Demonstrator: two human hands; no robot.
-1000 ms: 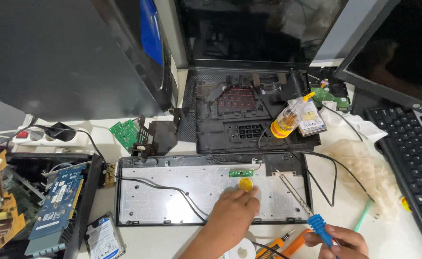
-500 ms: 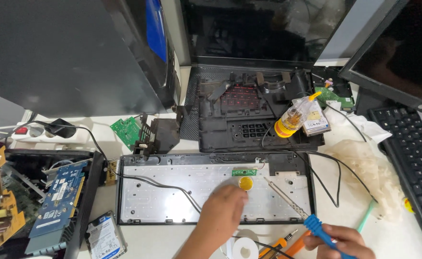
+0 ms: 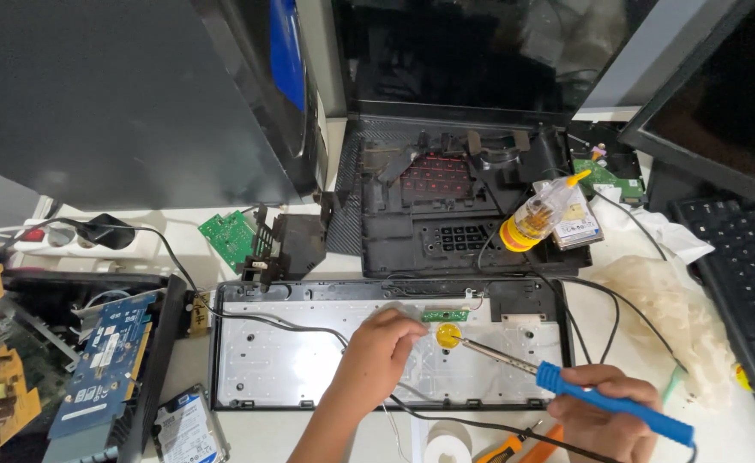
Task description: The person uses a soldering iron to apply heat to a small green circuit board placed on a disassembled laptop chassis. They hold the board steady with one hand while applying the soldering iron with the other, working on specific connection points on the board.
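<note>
Electronics repair bench: opened keyboard point(image 3: 390, 343), circuit boards point(image 3: 103, 351), soldering iron point(image 3: 566, 384).

The soldering iron point(image 3: 557, 377) has a bright blue handle and a silver shaft. The yellow disc point(image 3: 448, 335) lies beside a small green circuit strip point(image 3: 444, 315) on the pale grey keyboard backplate point(image 3: 291, 360), which is framed in black. The squeeze bottle point(image 3: 536, 216) is amber with a yellow cap. The surface point(image 3: 180, 257) is white.
</note>
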